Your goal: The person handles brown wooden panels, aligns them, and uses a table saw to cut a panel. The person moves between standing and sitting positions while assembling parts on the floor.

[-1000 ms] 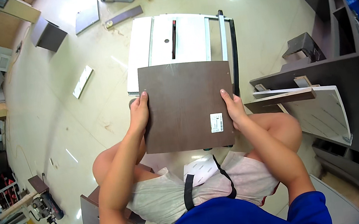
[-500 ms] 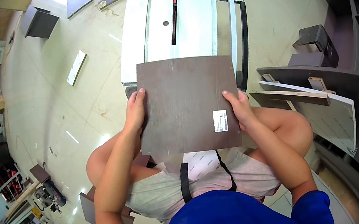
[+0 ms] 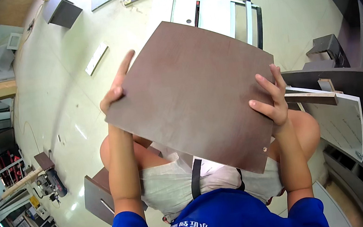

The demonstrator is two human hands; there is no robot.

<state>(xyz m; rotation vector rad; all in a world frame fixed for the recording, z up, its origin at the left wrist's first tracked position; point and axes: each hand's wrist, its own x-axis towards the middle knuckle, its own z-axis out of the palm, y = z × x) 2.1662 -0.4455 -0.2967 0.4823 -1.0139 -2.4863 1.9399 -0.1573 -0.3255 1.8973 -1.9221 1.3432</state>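
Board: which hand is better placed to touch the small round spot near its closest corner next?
Probably the right hand: it is at the right side of the board, nearer the spot. The left hand is at the opposite side.

Through the head camera I hold a flat, dark-brown, four-cornered wood-grain panel (image 3: 192, 93) slantwise, my left grip (image 3: 115, 92) at its left edge, my right grip (image 3: 274, 99) with fingers spread over its right side, partly covering a white, slotted machine top (image 3: 217, 10).
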